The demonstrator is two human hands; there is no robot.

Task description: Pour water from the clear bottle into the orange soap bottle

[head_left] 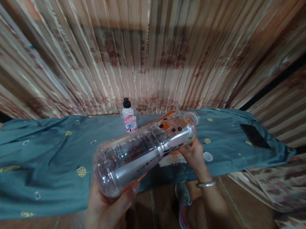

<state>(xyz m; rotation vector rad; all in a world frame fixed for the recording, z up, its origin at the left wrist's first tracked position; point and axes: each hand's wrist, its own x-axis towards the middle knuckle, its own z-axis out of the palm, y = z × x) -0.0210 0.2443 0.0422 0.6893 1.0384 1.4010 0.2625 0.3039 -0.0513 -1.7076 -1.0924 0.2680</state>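
Observation:
A large clear plastic bottle (145,151) with an orange and silver printed label lies tilted across my view, held above the table. Its base points to the lower left and its neck to the upper right. My left hand (109,207) grips it near the base, thumb along the underside. Near the neck end, my right hand (194,155) holds it from below, its fingers partly hidden behind the plastic. A small clear bottle (130,121) with a black top and pink label stands upright behind it.
A blue-green patterned cloth (54,162) covers the table. On it lie a white round disc (207,156), a white and orange piece (172,159) partly hidden by the bottle, and a dark phone (255,136). Patterned curtains (144,53) hang behind.

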